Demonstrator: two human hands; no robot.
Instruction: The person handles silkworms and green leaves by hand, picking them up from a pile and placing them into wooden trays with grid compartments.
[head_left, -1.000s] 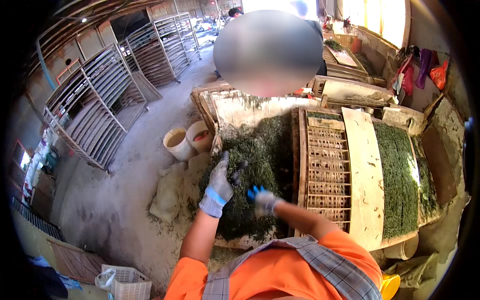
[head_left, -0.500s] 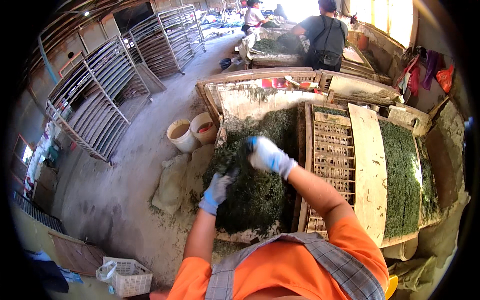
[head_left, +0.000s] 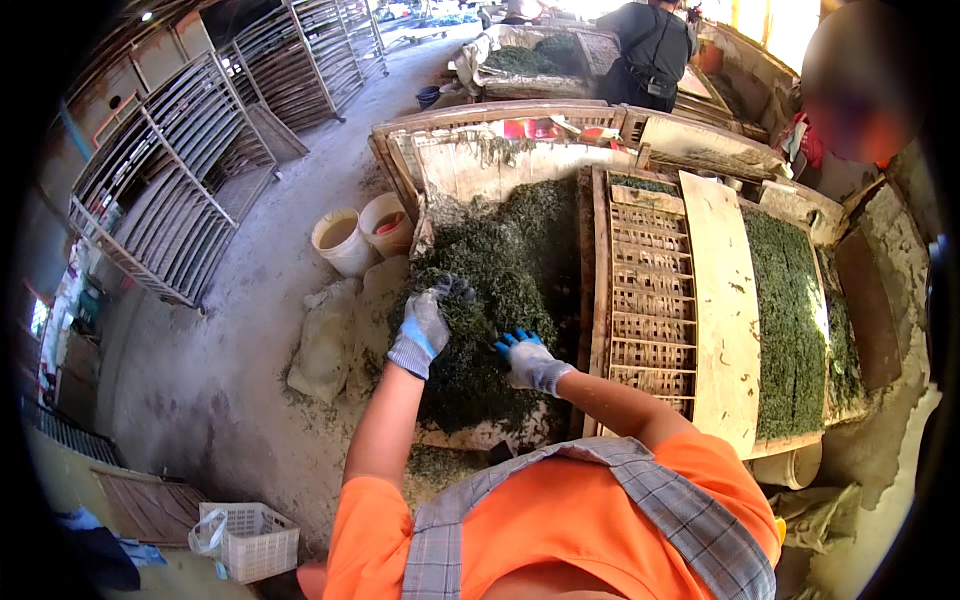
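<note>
A heap of dark green, shredded, leafy-looking material (head_left: 510,250) fills a pale-walled wooden bin before me. My left hand (head_left: 428,318), in a pale grey glove with darker fingertips, reaches over the heap's left side, its fingers stretched out and slightly blurred. Lower on the heap, toward its right edge, lies my right hand (head_left: 530,360) in a white glove with blue fingers. Those fingers are spread and touch the green material. Just right of the bin stands a wooden slatted frame (head_left: 652,290), with a pale board (head_left: 722,310) along its right side.
Beyond the board lies a flat bed of green material (head_left: 782,320). Two buckets (head_left: 345,245) and a pale sack (head_left: 325,340) stand left of the bin. Tall slatted racks (head_left: 170,180) line the left. A white crate (head_left: 258,540) sits lower left. Another person (head_left: 648,55) works at a far bin.
My right hand has come down and nearer to me, from high over the heap onto its lower right; its fingers are now spread. My left hand has moved slightly up. The view has shifted.
</note>
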